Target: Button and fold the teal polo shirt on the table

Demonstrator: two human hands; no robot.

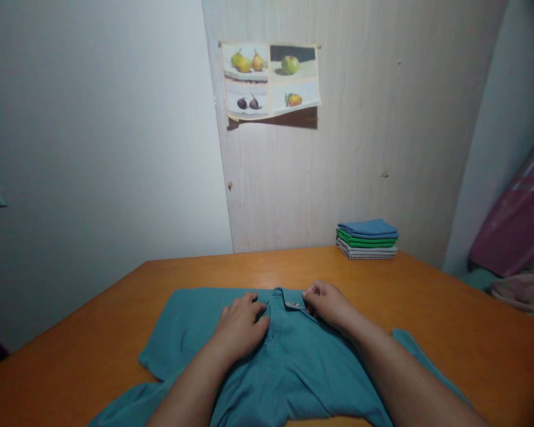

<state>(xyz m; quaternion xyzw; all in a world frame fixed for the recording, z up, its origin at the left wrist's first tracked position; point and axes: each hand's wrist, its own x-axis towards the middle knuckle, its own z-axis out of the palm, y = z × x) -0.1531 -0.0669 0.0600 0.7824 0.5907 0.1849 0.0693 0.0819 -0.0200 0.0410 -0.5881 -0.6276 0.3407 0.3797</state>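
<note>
A teal garment (302,362), which looks like a button-front shirt, lies spread and wrinkled on the orange table. My left hand (244,323) rests palm down on it, just left of the front strip, with its fingers apart. On the other side, my right hand (327,302) is closed, pinching the garment's far edge. A small pale label (295,305) shows between the hands, close to the right fingertips. Parts of the cloth stretch out at lower left and at right, and my forearms hide some of it.
The orange table (449,332) reaches back to the wall. At its far right corner stands a stack of folded blue, green and checked cloths (367,239). A fruit picture sheet (271,80) hangs on the wall. Pink bedding (523,290) lies beyond the right edge.
</note>
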